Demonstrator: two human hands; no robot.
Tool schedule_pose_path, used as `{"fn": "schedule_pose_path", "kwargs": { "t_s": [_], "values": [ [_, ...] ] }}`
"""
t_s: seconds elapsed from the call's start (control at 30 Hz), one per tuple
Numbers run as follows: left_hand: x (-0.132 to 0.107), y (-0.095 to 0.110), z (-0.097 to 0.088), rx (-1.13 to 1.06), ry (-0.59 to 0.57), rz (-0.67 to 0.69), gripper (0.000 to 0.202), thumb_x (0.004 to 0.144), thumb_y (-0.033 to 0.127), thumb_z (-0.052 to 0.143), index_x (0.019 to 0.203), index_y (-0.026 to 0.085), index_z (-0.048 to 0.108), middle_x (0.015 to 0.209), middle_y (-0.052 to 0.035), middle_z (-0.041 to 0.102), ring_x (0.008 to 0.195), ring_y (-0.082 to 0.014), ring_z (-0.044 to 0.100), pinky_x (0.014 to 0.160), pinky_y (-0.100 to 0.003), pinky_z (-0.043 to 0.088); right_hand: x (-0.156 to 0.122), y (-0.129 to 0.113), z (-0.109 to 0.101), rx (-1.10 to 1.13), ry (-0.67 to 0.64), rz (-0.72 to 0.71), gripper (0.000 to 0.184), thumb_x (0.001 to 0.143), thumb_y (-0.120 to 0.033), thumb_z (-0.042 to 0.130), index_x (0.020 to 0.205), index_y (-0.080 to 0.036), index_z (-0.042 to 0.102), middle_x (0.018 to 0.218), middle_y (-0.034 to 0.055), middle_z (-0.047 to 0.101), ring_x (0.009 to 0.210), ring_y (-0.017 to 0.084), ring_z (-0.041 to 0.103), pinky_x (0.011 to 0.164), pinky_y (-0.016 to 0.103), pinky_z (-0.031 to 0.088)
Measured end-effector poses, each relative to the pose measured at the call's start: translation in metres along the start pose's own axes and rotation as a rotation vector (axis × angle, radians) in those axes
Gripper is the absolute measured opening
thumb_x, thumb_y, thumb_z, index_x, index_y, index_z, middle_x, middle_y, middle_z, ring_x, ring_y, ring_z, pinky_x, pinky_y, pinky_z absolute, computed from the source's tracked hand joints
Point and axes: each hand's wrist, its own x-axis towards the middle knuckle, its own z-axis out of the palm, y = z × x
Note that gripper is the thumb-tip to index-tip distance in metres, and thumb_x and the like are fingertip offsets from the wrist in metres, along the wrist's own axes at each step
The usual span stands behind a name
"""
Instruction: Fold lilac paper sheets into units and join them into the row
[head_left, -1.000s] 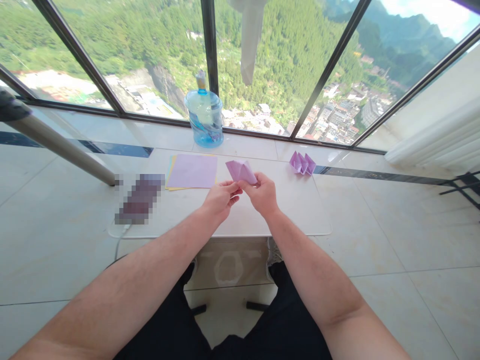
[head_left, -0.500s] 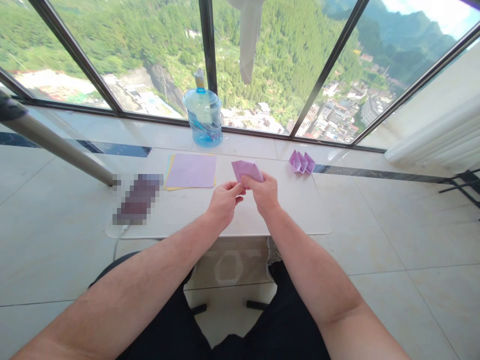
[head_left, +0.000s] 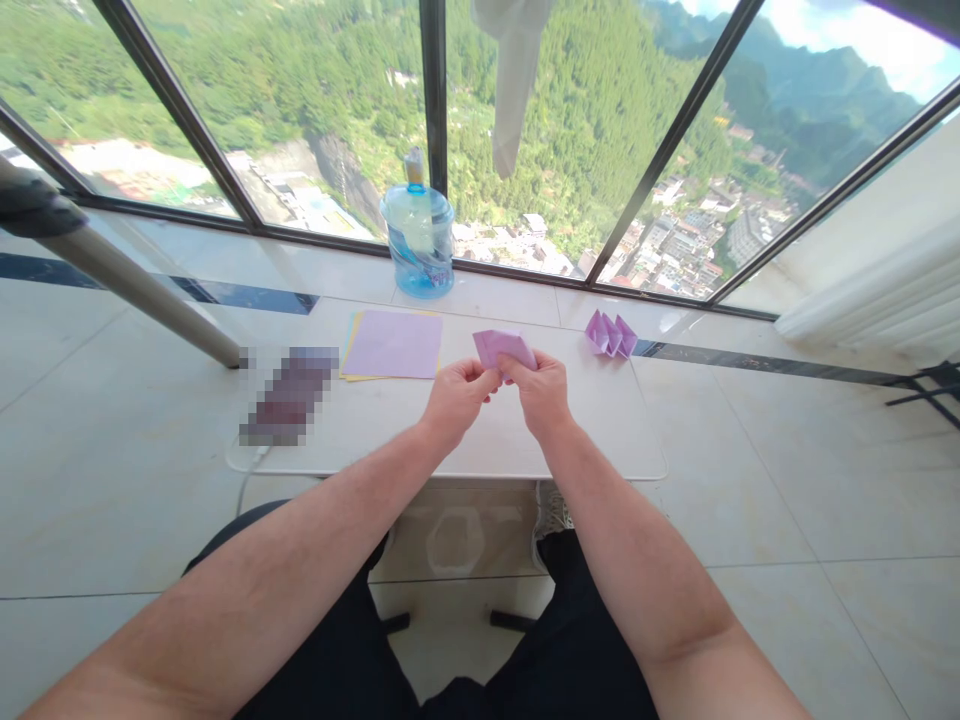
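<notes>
L hand (head_left: 452, 402) & R hand (head_left: 545, 395) both bare, no gloves. L arm (head_left: 277, 580) & R arm (head_left: 645, 560) also bare, wrist to past elbow on R; slv. length can't be told. Blk trousers (head_left: 592, 645) on both legs, plain dark fabric, full-length. Below tabletop (head_left: 375, 410), just past its near edge: R shoe (head_left: 553, 515), a lt-grey/whitish sneaker w/ pale laces. L shoe (head_left: 388, 547) mostly hidden behind L arm, only a greyish sliver; type unclear.
</notes>
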Motion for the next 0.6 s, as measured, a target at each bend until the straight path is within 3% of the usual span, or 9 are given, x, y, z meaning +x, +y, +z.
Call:
{"fn": "schedule_pose_path", "kwargs": {
  "t_s": [0.17, 0.37, 0.6],
  "values": [
    [0.0037, -0.001, -0.0044, -0.067, 0.028, 0.027, 0.028, 0.067, 0.036, 0.083, 0.064, 0.017, 0.063, 0.063, -0.0007, 0.061, 0.061, -0.0119, 0.052, 0.061, -0.027, 0.04, 0.0003, -0.0001, -0.0017, 0.025, -0.051, 0.007, 0.024, 0.066, -0.039, 0.079, 0.069, -0.018, 0.068, 0.06, -0.0025, 0.061, 0.057, 0.012, 0.054, 0.057, 0.027, 0.047],
    [0.0071, -0.003, -0.0036, -0.219, 0.138, -0.023, 0.029, 0.063, 0.033, 0.085, 0.067, 0.017, 0.061, 0.063, 0.0016, 0.059, 0.06, -0.0103, 0.049, 0.062, -0.027, 0.039, 0.0019, 0.0059, -0.0014, 0.047, 0.055, -0.026, 0.033, 0.07, -0.047, 0.078, 0.08, -0.016, 0.071, 0.065, 0.0018, 0.07, 0.06, 0.015, 0.062, 0.061, 0.03, 0.053],
    [0.0096, -0.0038, -0.0073, -0.236, 0.126, -0.061, 0.031, 0.062, 0.035, 0.086, 0.069, 0.017, 0.061, 0.063, 0.0016, 0.059, 0.06, -0.01, 0.049, 0.062, -0.027, 0.04, 0.0005, 0.0037, -0.0012, 0.007, 0.072, -0.087, 0.032, 0.075, -0.049, 0.074, 0.079, -0.017, 0.073, 0.064, 0.0029, 0.07, 0.062, 0.016, 0.065, 0.061, 0.03, 0.053]
  ]
}}
